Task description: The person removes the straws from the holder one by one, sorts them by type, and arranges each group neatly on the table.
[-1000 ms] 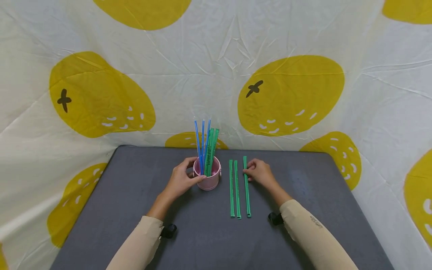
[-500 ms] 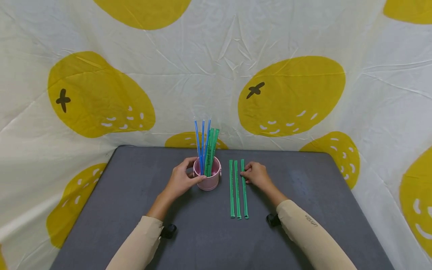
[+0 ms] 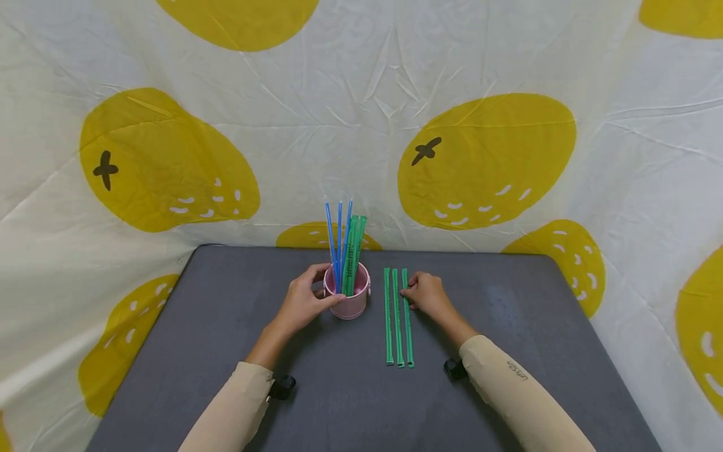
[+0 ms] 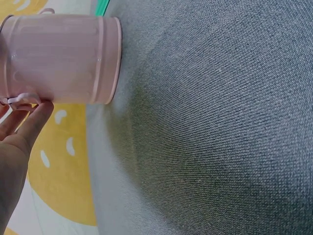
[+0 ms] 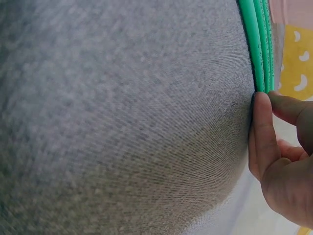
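Straws: three flat green plastic straws (image 3: 398, 317) side by side on the grey fabric-covered table (image 3: 508, 351), just right of the small pink ribbed metal bucket (image 3: 351, 300).
Right hand (image 3: 427, 295): fingertips (image 5: 261, 128) pressed against the outer edge of the rightmost straw near its far end; fingers fairly straight, gripping nothing.
Left hand (image 3: 302, 302): curled round the bucket's left side, thumb at the rim.
Bucket contents: blue straws (image 3: 337, 242) and green straws (image 3: 354, 251), upright.

Bright, even light, soft shadows, head view sharp, wrist views perhaps slightly blurred up close
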Demonstrator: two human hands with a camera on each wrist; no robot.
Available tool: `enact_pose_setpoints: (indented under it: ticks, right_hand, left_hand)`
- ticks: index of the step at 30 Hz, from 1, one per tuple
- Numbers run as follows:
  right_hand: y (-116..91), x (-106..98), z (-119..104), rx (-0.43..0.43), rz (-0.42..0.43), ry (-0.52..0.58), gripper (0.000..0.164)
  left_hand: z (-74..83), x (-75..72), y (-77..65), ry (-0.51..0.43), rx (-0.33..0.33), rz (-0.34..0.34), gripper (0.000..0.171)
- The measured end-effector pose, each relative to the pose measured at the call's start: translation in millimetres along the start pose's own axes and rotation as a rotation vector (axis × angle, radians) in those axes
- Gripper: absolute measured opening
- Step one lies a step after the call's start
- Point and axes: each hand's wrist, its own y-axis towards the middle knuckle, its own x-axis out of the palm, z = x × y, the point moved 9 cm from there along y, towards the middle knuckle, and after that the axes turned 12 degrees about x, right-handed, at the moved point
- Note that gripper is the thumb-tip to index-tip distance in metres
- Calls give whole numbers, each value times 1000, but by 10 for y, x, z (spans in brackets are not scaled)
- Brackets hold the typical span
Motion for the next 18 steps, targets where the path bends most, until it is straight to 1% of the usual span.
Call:
enact_pose_setpoints:
  ticks: [5,11,14,18]
  right_hand:
    - [-1,-2,-10,8,-4,-4,29]
    - [3,-7,-3,-19,-14,23,29]
    - [3,-46,-25,-47,-8,24,28]
    - [-5,-148,-136,-118,33,-8,28]
  left_hand:
    - [2,-4,5,-4,-2,1,74]
    - [11,-15,0,4,5,11,74]
    - [11,-9,-2,6,4,7,74]
    - [2,-4,-3,3,2,5,74]
